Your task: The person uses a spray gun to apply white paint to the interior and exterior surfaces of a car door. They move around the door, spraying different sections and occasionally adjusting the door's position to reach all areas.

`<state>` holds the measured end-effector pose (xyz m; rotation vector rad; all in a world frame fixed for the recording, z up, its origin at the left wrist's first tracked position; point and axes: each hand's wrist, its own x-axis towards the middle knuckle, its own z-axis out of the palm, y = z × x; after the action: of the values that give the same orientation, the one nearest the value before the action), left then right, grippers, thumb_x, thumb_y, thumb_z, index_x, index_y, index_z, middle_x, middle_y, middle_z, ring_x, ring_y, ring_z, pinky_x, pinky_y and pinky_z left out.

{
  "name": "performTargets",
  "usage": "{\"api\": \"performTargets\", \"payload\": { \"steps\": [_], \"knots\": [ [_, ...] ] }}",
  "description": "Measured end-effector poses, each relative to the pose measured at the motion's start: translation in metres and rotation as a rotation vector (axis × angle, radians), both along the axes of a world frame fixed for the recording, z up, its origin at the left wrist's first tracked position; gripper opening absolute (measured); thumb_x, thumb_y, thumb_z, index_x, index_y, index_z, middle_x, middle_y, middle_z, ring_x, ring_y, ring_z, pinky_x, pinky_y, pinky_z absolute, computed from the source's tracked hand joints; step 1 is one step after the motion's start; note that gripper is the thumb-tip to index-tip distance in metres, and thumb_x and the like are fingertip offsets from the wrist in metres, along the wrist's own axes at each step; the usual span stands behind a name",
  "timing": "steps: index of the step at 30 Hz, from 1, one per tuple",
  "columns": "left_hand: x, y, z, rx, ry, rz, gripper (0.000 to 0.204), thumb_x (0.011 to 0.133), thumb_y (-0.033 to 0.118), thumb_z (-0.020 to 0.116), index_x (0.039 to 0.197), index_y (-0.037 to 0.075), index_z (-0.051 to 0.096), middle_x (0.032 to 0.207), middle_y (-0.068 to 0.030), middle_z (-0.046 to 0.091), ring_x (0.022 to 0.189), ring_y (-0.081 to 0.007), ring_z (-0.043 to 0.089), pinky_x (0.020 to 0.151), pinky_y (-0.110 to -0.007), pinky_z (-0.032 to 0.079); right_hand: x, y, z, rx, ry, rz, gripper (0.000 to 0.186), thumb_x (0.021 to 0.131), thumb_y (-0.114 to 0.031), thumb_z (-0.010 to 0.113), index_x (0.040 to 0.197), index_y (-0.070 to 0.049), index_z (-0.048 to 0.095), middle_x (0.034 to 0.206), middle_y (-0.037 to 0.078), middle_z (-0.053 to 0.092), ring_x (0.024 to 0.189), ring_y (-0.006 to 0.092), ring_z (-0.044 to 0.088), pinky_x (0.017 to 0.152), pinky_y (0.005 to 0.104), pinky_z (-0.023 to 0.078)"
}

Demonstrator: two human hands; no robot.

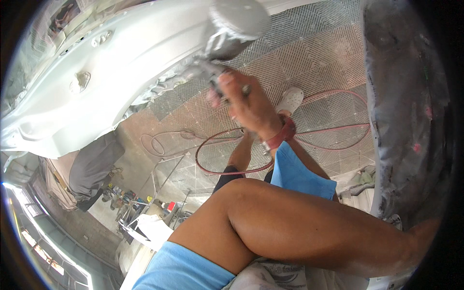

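Note:
My right hand [251, 104], wearing a ring and a red wristband, is closed around the handle of a spray gun [209, 70]. The gun is smeared by motion, and a pale round paint cup [240, 19] sits on it. It is close to the lower edge of a large glossy white body panel [130, 53], which looks like part of a car. My left arm bends across the lower part of the view. At its end, by the right rim, my left hand [425, 237] is dark and blurred, with fingers I cannot make out.
A red hose [333, 145] loops over the patterned floor mat [319, 53] around my legs and a white clog [291, 99]. On the right stands a grey, dusty upright surface [403, 106]. Covered items [94, 166] and clutter [145, 208] are at the left.

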<state>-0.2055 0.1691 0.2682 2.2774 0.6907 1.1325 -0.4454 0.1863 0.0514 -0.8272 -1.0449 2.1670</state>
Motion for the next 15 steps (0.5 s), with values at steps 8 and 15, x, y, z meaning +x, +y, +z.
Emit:
{"api": "performTargets", "payload": {
  "steps": [8,15],
  "knots": [
    [0.004,0.005,-0.004,0.007,-0.017,-0.01,0.077,0.1,0.055,0.067,0.17,0.044,0.036,0.182,0.0072,0.026,0.17,-0.0303,0.015,0.134,-0.073,-0.001,0.083,0.063,-0.113,-0.086,-0.598,-0.176,0.061,0.113,-0.058,0.053,0.135,-0.005,0.075,0.076,0.002,0.073,0.054,0.0114,0.061,0.052,0.0303,0.051],
    [0.01,0.01,-0.01,0.008,-0.035,-0.029,0.079,0.099,0.055,0.068,0.17,0.045,0.035,0.182,0.0077,0.025,0.17,-0.0304,0.014,0.134,-0.074,-0.002,0.113,0.116,-0.178,-0.028,-0.803,-0.371,0.074,0.111,-0.064,0.053,0.136,0.003,0.071,0.077,0.008,0.076,0.058,0.0149,0.068,0.051,0.0321,0.053]
  ]
}}
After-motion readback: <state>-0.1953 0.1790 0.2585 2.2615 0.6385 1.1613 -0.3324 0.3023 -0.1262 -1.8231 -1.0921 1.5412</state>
